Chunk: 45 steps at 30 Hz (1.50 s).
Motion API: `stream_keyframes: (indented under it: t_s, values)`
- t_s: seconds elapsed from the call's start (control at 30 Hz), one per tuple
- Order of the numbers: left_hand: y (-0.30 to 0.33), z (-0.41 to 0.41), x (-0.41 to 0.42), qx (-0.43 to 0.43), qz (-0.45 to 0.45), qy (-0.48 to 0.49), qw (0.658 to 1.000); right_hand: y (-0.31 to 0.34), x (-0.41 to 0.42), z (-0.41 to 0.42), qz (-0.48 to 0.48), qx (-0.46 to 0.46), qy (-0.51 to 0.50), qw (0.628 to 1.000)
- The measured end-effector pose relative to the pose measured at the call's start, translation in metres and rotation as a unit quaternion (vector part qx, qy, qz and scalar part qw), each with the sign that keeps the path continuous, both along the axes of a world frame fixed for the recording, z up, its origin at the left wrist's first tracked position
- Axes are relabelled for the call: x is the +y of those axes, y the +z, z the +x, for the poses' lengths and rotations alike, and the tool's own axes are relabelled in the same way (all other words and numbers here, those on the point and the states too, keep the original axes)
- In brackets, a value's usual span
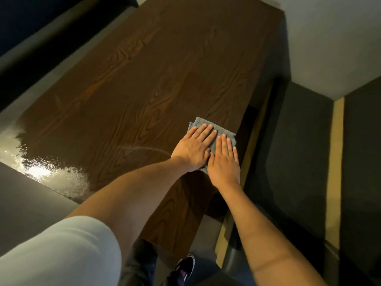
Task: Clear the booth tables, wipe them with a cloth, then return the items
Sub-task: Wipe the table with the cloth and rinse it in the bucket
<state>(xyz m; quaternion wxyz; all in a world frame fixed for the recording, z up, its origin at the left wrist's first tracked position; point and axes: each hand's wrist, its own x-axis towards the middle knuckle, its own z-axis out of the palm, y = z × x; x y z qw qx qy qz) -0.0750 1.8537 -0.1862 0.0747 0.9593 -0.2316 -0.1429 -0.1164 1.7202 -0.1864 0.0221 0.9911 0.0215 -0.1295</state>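
White sleeve (61, 250) fills the near corner on the left arm; both arms reach forward to a folded grey cloth (214, 132) near the right edge of the wooden table (127, 83). Left hand (192, 147) and right hand (223, 162) lie side by side, fingers straight, pressing it flat, gripping nothing; unwiped tabletop likely lies ahead and leftward, so the left hand leads.

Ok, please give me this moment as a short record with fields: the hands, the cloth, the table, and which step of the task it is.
left hand: flat, fingers straight, pressing on the cloth
right hand: flat beside it, also pressing on the cloth
cloth: grey, folded, near the table's right edge
table: dark wood grain, no items visible, wet sheen at near left
step: wiping
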Motion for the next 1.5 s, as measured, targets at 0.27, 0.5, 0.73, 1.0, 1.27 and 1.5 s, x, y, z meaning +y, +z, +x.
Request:
stream_keyframes:
  t_s: [0.27,0.5,0.73,1.0,1.27,1.5]
  values:
    - [0.001,-0.072,0.001,0.013,-0.021,0.012,1.000,0.004,0.000,-0.068,0.057,0.006,-0.004,0.998]
    - [-0.001,-0.131,0.029,0.012,-0.013,0.047,0.999,0.004,0.026,-0.116,0.053,0.011,0.040,0.998]
    - [0.004,-0.124,0.060,0.008,-0.030,0.024,0.999,0.006,0.053,-0.116,0.046,0.012,0.033,0.998]
    - [-0.003,-0.092,0.154,-0.004,-0.024,0.067,0.997,0.005,0.145,-0.070,0.046,0.009,0.077,0.996]
    - [-0.006,-0.061,0.276,-0.016,-0.018,0.113,0.993,0.002,0.266,-0.025,0.048,0.007,0.129,0.990]
    - [-0.008,-0.037,0.388,-0.026,-0.005,0.174,0.984,0.000,0.380,0.015,0.049,0.009,0.186,0.981]
